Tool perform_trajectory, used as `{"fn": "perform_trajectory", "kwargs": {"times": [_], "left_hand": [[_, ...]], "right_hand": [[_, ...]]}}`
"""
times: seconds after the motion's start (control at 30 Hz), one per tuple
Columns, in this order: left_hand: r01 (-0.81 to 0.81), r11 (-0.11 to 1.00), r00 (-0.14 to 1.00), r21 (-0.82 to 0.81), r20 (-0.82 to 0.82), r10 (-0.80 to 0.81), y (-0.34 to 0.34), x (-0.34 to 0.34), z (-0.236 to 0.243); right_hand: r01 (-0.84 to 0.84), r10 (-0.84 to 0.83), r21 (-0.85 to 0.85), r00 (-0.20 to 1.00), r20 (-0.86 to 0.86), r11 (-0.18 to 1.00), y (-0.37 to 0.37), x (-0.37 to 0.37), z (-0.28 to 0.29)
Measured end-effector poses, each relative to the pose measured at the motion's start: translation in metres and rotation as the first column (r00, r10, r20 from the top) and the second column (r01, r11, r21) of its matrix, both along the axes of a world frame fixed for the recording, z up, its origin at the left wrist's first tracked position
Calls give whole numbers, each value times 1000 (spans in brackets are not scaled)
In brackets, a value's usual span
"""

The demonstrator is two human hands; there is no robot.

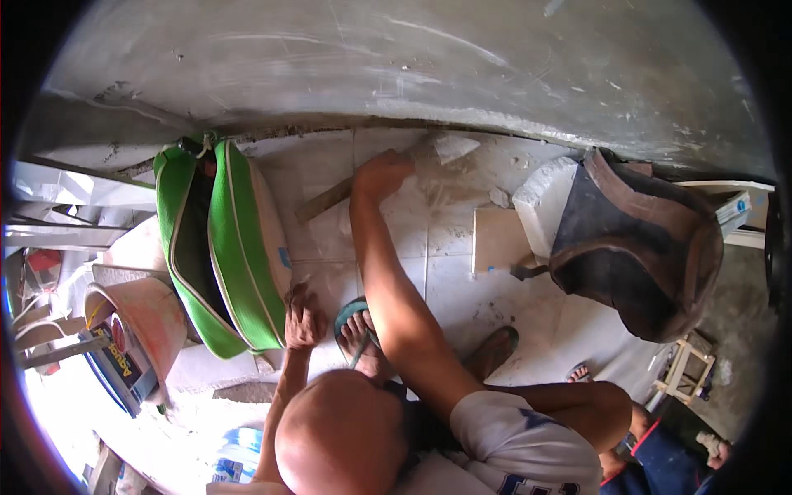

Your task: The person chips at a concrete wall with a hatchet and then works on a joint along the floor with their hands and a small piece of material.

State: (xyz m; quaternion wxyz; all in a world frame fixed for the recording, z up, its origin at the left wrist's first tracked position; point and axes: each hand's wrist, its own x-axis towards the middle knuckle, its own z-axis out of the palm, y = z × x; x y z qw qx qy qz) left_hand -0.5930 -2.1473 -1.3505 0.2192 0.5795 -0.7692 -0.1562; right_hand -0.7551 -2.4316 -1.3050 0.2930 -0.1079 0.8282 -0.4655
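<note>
My right hand [384, 172] reaches far forward over the dusty tiled floor, closed around a tool with a brown wooden handle [326, 201]. A pale, flat, pointed piece [455, 148] lies just beyond the fist; whether it is the tool's blade or a loose shard I cannot tell. Beside the green and white bag [247, 256], my left hand [305, 322] rests low with its fingers stretched out and nothing visible in them. One sandaled foot [356, 330] is between my arms.
A grey wall [396, 66] borders the far side. On the right, a dark brown bag [635, 247] leans by a white block [544, 202] and a square tile [499, 239]. A dirty bucket [153, 318] stands left. Another person's foot [580, 374] shows at lower right.
</note>
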Motion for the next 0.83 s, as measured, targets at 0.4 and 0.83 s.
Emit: {"fn": "perform_trajectory", "kwargs": {"times": [0.4, 0.83], "left_hand": [[10, 1000, 998, 2, -64, -9, -5, -9, 0], [0, 997, 999, -81, -38, -3, -7, -7, -8]], "right_hand": [[47, -48, -79, 999, -5, 996, -15, -2, -11], [30, -31, -21, 999, -23, 999, -20, 5, -9]]}}
